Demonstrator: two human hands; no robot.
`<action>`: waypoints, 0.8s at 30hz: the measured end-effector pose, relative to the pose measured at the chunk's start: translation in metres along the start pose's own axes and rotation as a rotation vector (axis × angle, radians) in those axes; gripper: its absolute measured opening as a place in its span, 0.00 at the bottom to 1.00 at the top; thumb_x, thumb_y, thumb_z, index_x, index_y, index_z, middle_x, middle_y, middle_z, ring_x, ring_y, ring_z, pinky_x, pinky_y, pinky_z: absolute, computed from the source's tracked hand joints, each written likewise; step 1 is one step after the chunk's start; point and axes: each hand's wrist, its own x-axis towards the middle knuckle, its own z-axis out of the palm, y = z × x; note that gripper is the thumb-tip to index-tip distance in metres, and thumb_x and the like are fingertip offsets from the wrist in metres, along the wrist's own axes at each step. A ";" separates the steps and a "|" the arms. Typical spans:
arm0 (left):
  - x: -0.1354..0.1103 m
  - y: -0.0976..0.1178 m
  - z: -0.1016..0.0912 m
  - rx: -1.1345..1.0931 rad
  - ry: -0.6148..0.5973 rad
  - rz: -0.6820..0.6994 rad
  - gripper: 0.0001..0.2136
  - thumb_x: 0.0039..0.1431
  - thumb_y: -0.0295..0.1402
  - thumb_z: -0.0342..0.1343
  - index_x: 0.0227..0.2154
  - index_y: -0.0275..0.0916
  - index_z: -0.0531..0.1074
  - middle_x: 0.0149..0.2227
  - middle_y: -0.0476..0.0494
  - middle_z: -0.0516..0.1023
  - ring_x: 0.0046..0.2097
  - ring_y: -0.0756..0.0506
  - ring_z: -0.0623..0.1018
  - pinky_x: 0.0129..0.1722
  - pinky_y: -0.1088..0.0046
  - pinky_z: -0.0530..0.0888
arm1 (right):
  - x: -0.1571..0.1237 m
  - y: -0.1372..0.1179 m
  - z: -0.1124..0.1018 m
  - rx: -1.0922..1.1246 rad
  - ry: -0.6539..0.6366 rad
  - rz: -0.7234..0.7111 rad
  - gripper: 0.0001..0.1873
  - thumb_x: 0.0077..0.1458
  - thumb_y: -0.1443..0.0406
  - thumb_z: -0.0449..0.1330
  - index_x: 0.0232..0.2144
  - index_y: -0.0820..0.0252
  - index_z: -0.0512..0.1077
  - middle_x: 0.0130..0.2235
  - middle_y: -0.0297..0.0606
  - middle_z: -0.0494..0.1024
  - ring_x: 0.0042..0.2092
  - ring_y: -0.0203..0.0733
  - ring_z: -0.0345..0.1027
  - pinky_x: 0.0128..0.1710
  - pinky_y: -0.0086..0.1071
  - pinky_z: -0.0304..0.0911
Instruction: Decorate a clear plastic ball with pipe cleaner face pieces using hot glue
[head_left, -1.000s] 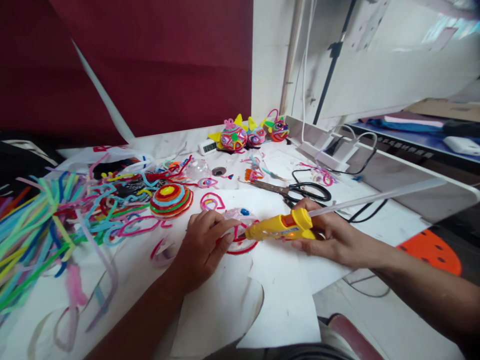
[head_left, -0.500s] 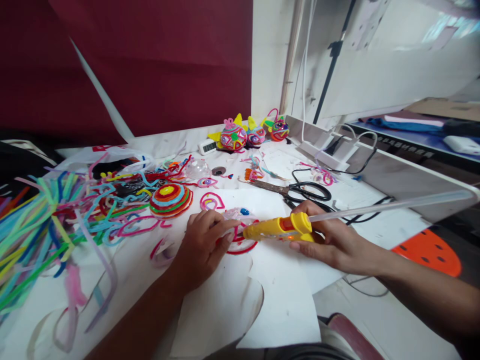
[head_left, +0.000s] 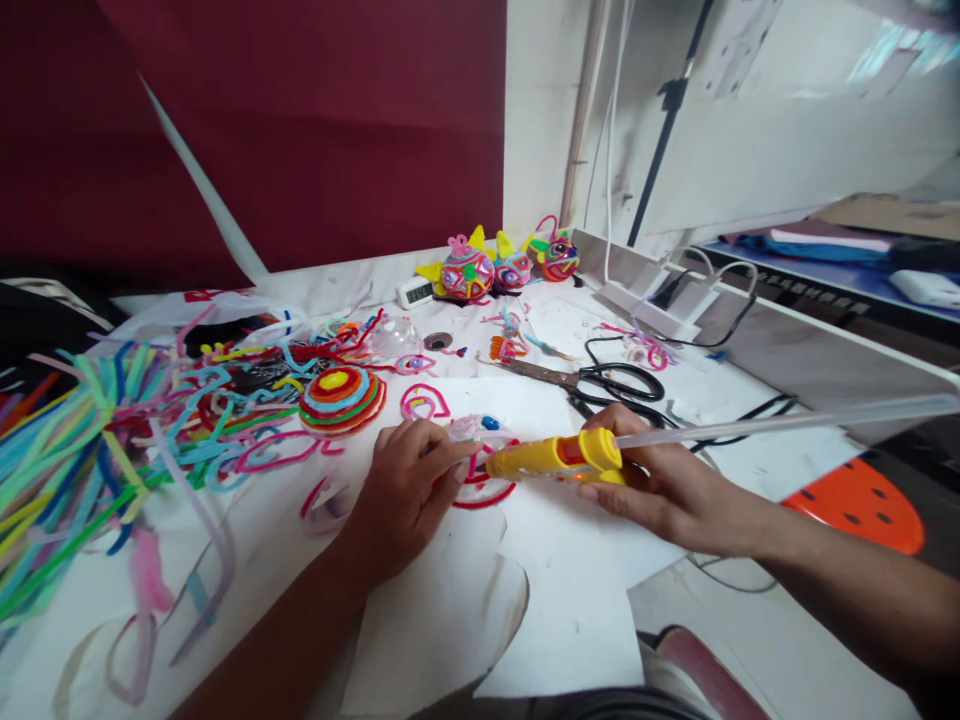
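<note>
My right hand (head_left: 660, 480) grips a yellow glue gun (head_left: 551, 456) with a long clear glue stick (head_left: 772, 424) sticking out of its back. The nozzle points left at a clear dome with red pipe cleaner round it (head_left: 484, 478), which lies on white paper (head_left: 555, 590). My left hand (head_left: 409, 490) rests on the left side of that dome, fingers curled, pinching the pipe cleaner down near the nozzle.
A heap of coloured pipe cleaners (head_left: 90, 450) covers the left of the table. A striped pipe-cleaner dome (head_left: 342, 398), scissors (head_left: 600, 380), finished figures (head_left: 469, 272), a power strip (head_left: 652, 312) with cables and an orange stool (head_left: 862, 505) surround the work.
The glue gun's rear and the glue stick have dropped slightly, and my right hand has shifted a little left. My left hand has stayed on the dome.
</note>
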 end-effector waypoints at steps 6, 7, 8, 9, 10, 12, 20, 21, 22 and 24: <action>0.001 -0.001 0.001 0.010 0.013 0.010 0.11 0.63 0.25 0.50 0.46 0.38 0.73 0.36 0.44 0.68 0.39 0.45 0.68 0.38 0.64 0.62 | -0.004 -0.002 0.000 0.015 -0.010 0.032 0.07 0.64 0.60 0.53 0.42 0.55 0.60 0.39 0.36 0.60 0.34 0.36 0.59 0.29 0.29 0.61; 0.001 -0.001 0.001 0.011 0.015 0.013 0.11 0.63 0.25 0.50 0.46 0.38 0.73 0.36 0.44 0.68 0.38 0.45 0.68 0.38 0.64 0.62 | -0.005 -0.001 0.000 0.022 -0.012 0.037 0.07 0.64 0.60 0.53 0.43 0.55 0.60 0.38 0.35 0.60 0.34 0.36 0.59 0.29 0.29 0.61; 0.001 -0.001 0.001 0.011 0.016 0.015 0.11 0.63 0.25 0.50 0.45 0.38 0.73 0.36 0.44 0.68 0.38 0.45 0.68 0.38 0.64 0.62 | -0.005 -0.001 0.000 0.029 -0.014 0.038 0.08 0.64 0.61 0.53 0.43 0.55 0.59 0.38 0.35 0.60 0.34 0.36 0.59 0.29 0.29 0.61; 0.001 -0.001 0.001 0.011 0.018 0.016 0.11 0.63 0.25 0.50 0.45 0.38 0.73 0.36 0.44 0.68 0.38 0.45 0.68 0.38 0.64 0.62 | -0.005 -0.001 0.001 0.036 -0.013 0.037 0.08 0.64 0.61 0.53 0.44 0.54 0.59 0.38 0.34 0.60 0.34 0.35 0.59 0.30 0.29 0.61; 0.001 -0.001 0.001 0.012 0.019 0.014 0.11 0.63 0.25 0.50 0.45 0.38 0.73 0.36 0.44 0.68 0.38 0.45 0.68 0.38 0.64 0.62 | -0.005 -0.002 0.001 0.045 -0.013 0.033 0.08 0.65 0.61 0.53 0.44 0.54 0.59 0.38 0.34 0.60 0.34 0.35 0.59 0.30 0.29 0.61; 0.001 -0.001 0.001 0.014 0.020 0.014 0.11 0.63 0.25 0.50 0.45 0.38 0.73 0.36 0.45 0.68 0.38 0.45 0.68 0.38 0.64 0.62 | -0.003 -0.002 0.001 0.057 -0.011 0.014 0.07 0.65 0.62 0.53 0.44 0.54 0.59 0.39 0.34 0.60 0.35 0.35 0.60 0.31 0.28 0.62; 0.002 -0.002 0.003 0.024 0.021 0.010 0.11 0.63 0.26 0.50 0.45 0.38 0.74 0.36 0.44 0.68 0.38 0.45 0.68 0.37 0.64 0.62 | -0.001 -0.006 0.000 0.029 -0.022 -0.058 0.06 0.64 0.65 0.53 0.44 0.54 0.59 0.40 0.35 0.61 0.37 0.35 0.61 0.33 0.28 0.63; 0.002 -0.002 0.003 0.025 0.020 0.011 0.11 0.63 0.26 0.50 0.45 0.38 0.74 0.36 0.44 0.68 0.38 0.45 0.68 0.37 0.64 0.62 | -0.001 -0.007 0.000 0.027 -0.024 -0.066 0.06 0.65 0.65 0.53 0.44 0.54 0.59 0.40 0.35 0.61 0.37 0.35 0.61 0.34 0.28 0.63; 0.002 -0.002 0.004 0.027 0.020 0.011 0.10 0.63 0.25 0.50 0.44 0.37 0.74 0.36 0.44 0.68 0.38 0.45 0.68 0.37 0.64 0.62 | -0.001 -0.007 0.000 0.025 -0.025 -0.070 0.06 0.65 0.65 0.53 0.44 0.54 0.59 0.40 0.35 0.61 0.37 0.35 0.60 0.34 0.28 0.63; 0.002 -0.002 0.003 0.031 0.023 0.012 0.10 0.63 0.25 0.51 0.44 0.37 0.74 0.35 0.44 0.68 0.38 0.45 0.68 0.37 0.64 0.62 | -0.001 -0.006 0.000 0.020 -0.028 -0.068 0.06 0.65 0.65 0.52 0.44 0.54 0.59 0.40 0.34 0.60 0.36 0.34 0.60 0.33 0.27 0.62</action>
